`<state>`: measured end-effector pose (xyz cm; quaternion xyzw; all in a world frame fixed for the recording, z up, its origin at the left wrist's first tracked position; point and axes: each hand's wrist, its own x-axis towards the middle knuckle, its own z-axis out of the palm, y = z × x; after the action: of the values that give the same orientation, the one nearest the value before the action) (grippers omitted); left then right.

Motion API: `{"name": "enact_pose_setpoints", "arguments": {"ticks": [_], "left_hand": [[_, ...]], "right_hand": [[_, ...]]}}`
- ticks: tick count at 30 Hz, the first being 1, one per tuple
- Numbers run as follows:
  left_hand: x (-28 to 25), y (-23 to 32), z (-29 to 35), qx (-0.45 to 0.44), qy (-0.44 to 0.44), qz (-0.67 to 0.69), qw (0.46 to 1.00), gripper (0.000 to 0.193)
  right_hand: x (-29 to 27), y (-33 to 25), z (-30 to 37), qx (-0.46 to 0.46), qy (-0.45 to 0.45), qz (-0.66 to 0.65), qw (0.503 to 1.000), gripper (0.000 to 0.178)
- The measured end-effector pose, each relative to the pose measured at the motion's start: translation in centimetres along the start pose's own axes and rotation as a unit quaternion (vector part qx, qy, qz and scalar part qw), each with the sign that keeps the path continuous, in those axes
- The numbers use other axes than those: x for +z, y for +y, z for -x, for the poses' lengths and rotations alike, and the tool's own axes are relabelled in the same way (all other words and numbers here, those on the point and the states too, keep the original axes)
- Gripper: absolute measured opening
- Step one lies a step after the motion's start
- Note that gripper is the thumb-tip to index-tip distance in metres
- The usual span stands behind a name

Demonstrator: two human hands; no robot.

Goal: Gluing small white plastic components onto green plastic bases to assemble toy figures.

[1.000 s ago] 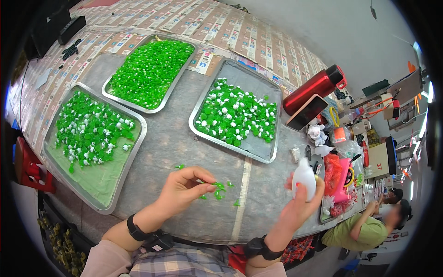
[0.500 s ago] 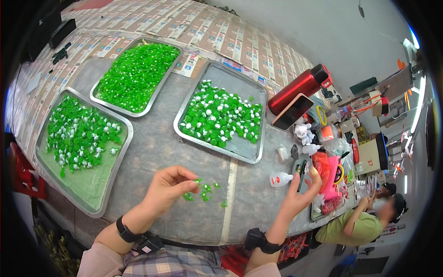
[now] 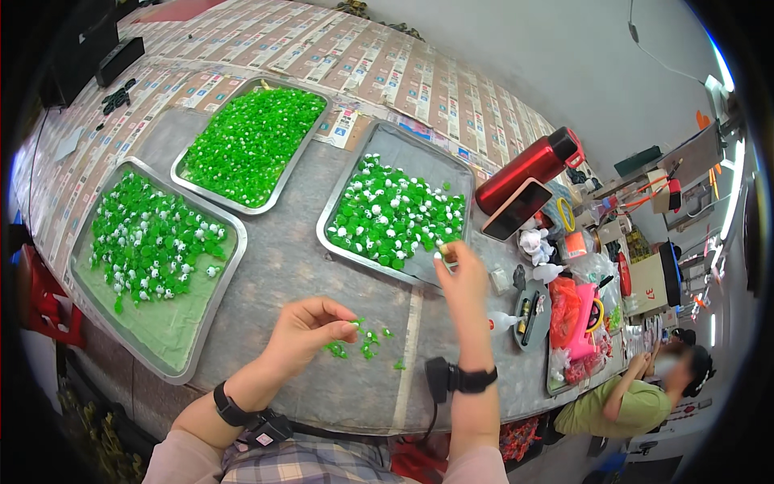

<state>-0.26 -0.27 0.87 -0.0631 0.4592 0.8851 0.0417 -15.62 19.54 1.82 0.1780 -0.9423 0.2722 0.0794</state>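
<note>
My left hand (image 3: 310, 335) is pinched closed on a small green plastic piece, its tip partly showing between thumb and forefinger. Several loose green pieces (image 3: 368, 344) lie on the table beside those fingertips. My right hand (image 3: 465, 282) is over the near right edge of a metal tray (image 3: 387, 270), thumb and forefinger brought together; whatever they hold is too small to name. Heaped in that tray are green pieces with white eyeball-like beads (image 3: 387, 210). A similar heap (image 3: 153, 242) fills part of the left tray (image 3: 173, 335).
A third tray (image 3: 262, 202) at the back holds smaller green pieces. To the right are a red flask (image 3: 528, 169), a phone (image 3: 518, 210), a white bottle (image 3: 501, 322), a grey dish with pens (image 3: 538, 331) and a pink toy (image 3: 582, 323). Another person (image 3: 621, 399) sits beyond.
My right hand has moved left and away from the pens to the middle tray's edge, its fingers closing together. My left hand stays pinched near the loose pieces. The whole view has shifted slightly.
</note>
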Motion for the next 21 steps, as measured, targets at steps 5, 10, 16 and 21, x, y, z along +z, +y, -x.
{"name": "enact_pose_setpoints", "arguments": {"ticks": [5, 10, 16, 21], "left_hand": [[-0.5, -0.4, 0.3, -0.014, -0.017, -0.001, 1.000, 0.011], [0.4, 0.0, 0.1, -0.019, -0.047, -0.003, 0.999, 0.010], [0.3, 0.0, 0.3, -0.032, -0.038, 0.031, 0.998, 0.009], [0.3, -0.2, 0.1, -0.014, -0.012, 0.021, 1.000, 0.009]], "right_hand": [[-2.3, -6.7, 5.3, -0.027, -0.133, -0.233, 0.963, 0.019], [-1.5, -8.1, 8.8, 0.055, -0.174, -0.385, 0.905, 0.019], [-0.9, -7.9, 9.4, 0.160, -0.185, -0.558, 0.793, 0.021], [-1.0, -8.1, 9.4, 0.133, -0.127, -0.579, 0.794, 0.020]]}}
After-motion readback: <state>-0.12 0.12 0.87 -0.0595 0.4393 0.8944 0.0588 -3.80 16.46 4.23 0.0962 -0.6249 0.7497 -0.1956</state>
